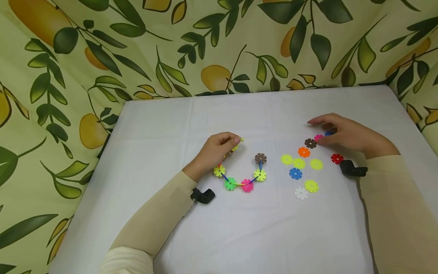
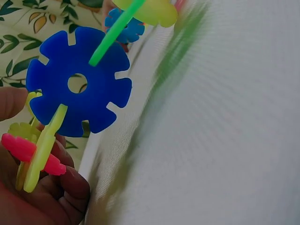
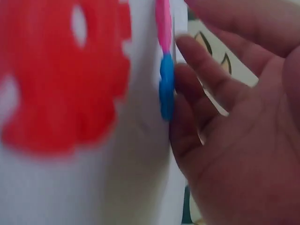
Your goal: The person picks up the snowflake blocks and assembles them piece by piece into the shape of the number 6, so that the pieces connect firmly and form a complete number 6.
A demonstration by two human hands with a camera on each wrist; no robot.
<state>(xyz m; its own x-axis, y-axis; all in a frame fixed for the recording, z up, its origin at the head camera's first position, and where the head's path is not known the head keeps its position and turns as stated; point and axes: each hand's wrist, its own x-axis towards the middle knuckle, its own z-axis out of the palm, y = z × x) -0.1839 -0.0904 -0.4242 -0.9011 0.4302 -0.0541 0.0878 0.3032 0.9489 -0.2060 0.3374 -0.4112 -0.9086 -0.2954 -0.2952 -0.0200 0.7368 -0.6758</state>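
My left hand [image 1: 219, 148] pinches one end of a chain of interlocking notched plastic discs [image 1: 247, 185], which curves over the white table. In the left wrist view, a dark blue disc [image 2: 98, 89] of this chain fills the front, with a pink disc [image 2: 21, 149] and yellow ones by the fingers. My right hand [image 1: 352, 133] reaches over loose discs at the right with its fingers loosely bent. Its fingertips lie right at a blue disc [image 3: 166, 89] beside a pink disc [image 3: 163, 28]; a red disc [image 3: 65, 93] looms blurred in front.
More loose discs lie right of the chain: a brown disc [image 1: 310, 143], an orange disc [image 1: 303, 152], a white disc [image 1: 301, 193], a second blue disc [image 1: 295, 174] and several yellow ones. A leaf-patterned cloth [image 1: 219, 45] hangs behind the table [image 1: 239, 236].
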